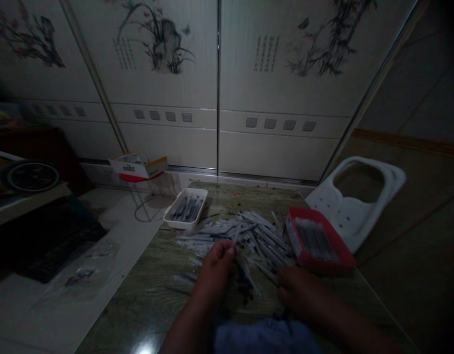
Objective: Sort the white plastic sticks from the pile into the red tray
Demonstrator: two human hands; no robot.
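Observation:
My left hand [218, 263] is over the middle of the table, thumb and fingertips pinched on a thin pale tube [237, 234] that points away from me. Under and beyond it spreads a loose pile of thin whitish tubes [266, 241], some with dark ends or dark cores, like pen parts. To the right of the pile, my right hand [297, 285] is closed low over the table; what its fingers hold is hidden. Near it lies a thin dark stick [267, 275]. Small black pieces [245, 290] are scattered between my hands.
A white tray [181, 225] of dark-cored tubes stands at the table's back left. On the right is a red box [325, 268] with pale tubes, near a white plastic chair [354, 216]. A carton [136, 169] rests on a red stool; sliding doors [271, 152] stand behind.

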